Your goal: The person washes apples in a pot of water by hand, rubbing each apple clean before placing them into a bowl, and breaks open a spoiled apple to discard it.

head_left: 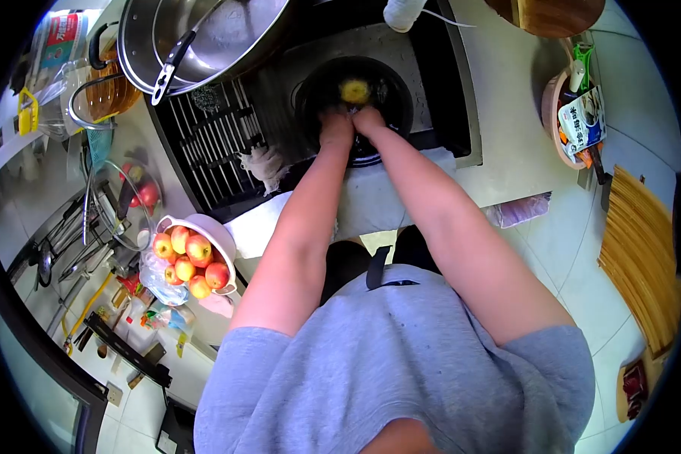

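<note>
Both hands are low inside a dark round basin [401, 85] that stands in the sink. My left hand [335, 129] is blurred, and its fingers hardly show. Close against it, my right hand [367, 119] has its fingers curled inward. A small pale spot shows between the hands, too small to name. Just beyond the fingertips is a round yellowish thing [354, 91], whose kind I cannot make out. A pale cloth [378, 198] lies over the counter edge under my forearms.
Left of the basin are a black rack [218, 144], a rag [265, 168] and a large steel pot [140, 57] with a black-handled utensil [175, 64]. A bowl of apples [221, 231] stands nearer. At right sits a basket [552, 113] with packets; a white faucet part [403, 13] overhangs the sink.
</note>
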The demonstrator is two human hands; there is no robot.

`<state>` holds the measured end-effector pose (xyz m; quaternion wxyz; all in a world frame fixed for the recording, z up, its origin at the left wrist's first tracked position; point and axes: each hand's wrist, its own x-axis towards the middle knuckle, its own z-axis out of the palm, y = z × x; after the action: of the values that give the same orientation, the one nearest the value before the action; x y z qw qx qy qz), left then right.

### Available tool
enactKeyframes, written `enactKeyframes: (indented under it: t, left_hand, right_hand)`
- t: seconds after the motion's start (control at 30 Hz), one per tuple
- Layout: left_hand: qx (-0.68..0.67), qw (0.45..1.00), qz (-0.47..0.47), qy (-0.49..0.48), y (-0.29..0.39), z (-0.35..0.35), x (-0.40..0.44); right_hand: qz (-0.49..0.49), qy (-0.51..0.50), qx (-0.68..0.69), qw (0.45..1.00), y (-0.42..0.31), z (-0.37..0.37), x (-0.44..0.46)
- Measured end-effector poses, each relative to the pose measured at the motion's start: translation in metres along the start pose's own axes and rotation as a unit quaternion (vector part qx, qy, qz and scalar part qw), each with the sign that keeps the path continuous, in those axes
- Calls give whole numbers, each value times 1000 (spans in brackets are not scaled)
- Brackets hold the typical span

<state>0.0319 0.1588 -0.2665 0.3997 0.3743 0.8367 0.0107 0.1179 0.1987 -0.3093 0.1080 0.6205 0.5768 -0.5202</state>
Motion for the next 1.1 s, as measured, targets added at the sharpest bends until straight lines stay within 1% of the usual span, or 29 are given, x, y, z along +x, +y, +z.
enactKeyframes:
  t: [0.03, 0.07, 0.1, 0.13, 0.17, 0.2, 0.27, 0.3, 0.33, 0.37, 0.4, 0.43, 0.47, 0.5, 0.53, 0.57, 0.6, 0.63, 0.67, 0.7, 0.73, 0.77, 0.8, 0.83, 0.87, 0.93, 0.97, 1.0, 1.1]
  left_hand:
    - [50, 997, 55, 17, -3, 2, 0]
    - [47, 997, 53, 17, -8, 2, -2]
    - [1, 998, 63, -1, -4, -12, -6]
    - [-46, 996, 73, -19, 1, -23, -13]
    - [-73, 994, 82, 31, 8, -31, -26]
    - [-75, 993, 83, 34, 9, -34, -34]
    - [-204, 964, 140, 101, 8, -39, -53]
    - [-203, 956, 171, 127, 12, -49, -69]
    - [-202, 956, 171, 130, 18, -64, -89]
    - [-292, 941, 148, 83, 27, -81, -110]
    - [-304, 931, 175, 101, 28, -83, -118]
    - [-315, 920, 201, 118, 28, -85, -125]
    - [-325, 908, 228, 135, 28, -86, -132]
    - [-252, 902, 295, 190, 30, -94, -144]
    - [-175, 883, 360, 244, 34, -104, -155]
    - [-166, 913, 298, 222, 39, -111, -167]
    - [-166, 912, 300, 226, 42, -114, -174]
    - [-160, 920, 256, 248, 45, -119, -178]
    - [-155, 925, 213, 272, 49, -124, -180]
    - [-171, 917, 191, 306, 55, -129, -187]
    - [-174, 914, 193, 311, 53, -134, -187]
    - [-198, 915, 176, 305, 50, -140, -185]
    - [-221, 915, 158, 298, 49, -148, -188]
    - [-195, 925, 148, 290, 50, -156, -193]
    - [-196, 923, 151, 295, 50, -158, -196]
    - [-213, 905, 181, 321, 54, -155, -203]
    - [-226, 904, 179, 315, 55, -154, -206]
    - [-224, 903, 185, 316, 55, -156, -211]
    - [-211, 909, 204, 297, 57, -164, -231]
  right_hand:
    - [12, -17, 199, 980, -4, 0, -6]
    - [13, -19, 195, 980, -4, -5, -16]
    - [67, -74, 335, 937, -20, -28, -43]
    - [119, -127, 464, 869, -29, -42, -59]
    - [64, -145, 477, 865, -12, -40, -48]
    - [60, -145, 475, 866, -18, -49, -57]
    - [-20, -224, 566, 793, -36, -71, -88]
    - [-50, -218, 546, 807, -44, -77, -100]
    - [-52, -220, 545, 807, -54, -85, -115]
    - [-87, -214, 523, 821, -64, -94, -129]
    - [-125, -207, 499, 832, -71, -99, -138]
    - [-132, -209, 519, 818, -69, -100, -135]
    - [-125, -182, 523, 823, -74, -104, -136]
    - [-71, -194, 523, 827, -79, -111, -142]
    - [-18, -204, 521, 828, -85, -118, -147]
    - [-23, -203, 521, 829, -89, -118, -153]
    - [-28, -192, 500, 844, -94, -117, -161]
    - [-36, -180, 478, 859, -101, -118, -168]
    - [-114, -167, 432, 879, -104, -119, -177]
    - [-139, -167, 433, 875, -110, -122, -189]
    - [-164, -168, 433, 871, -114, -124, -201]
    - [-169, -168, 430, 871, -115, -124, -217]
    - [-203, -185, 468, 840, -115, -124, -233]
    - [-237, -202, 505, 805, -117, -123, -243]
    - [-242, -202, 504, 804, -118, -121, -245]
    - [-275, -110, 477, 827, -114, -110, -244]
    - [-329, -45, 421, 844, -112, -104, -238]
    - [-333, -40, 422, 842, -115, -104, -239]
    - [-297, -27, 400, 866, -118, -110, -244]
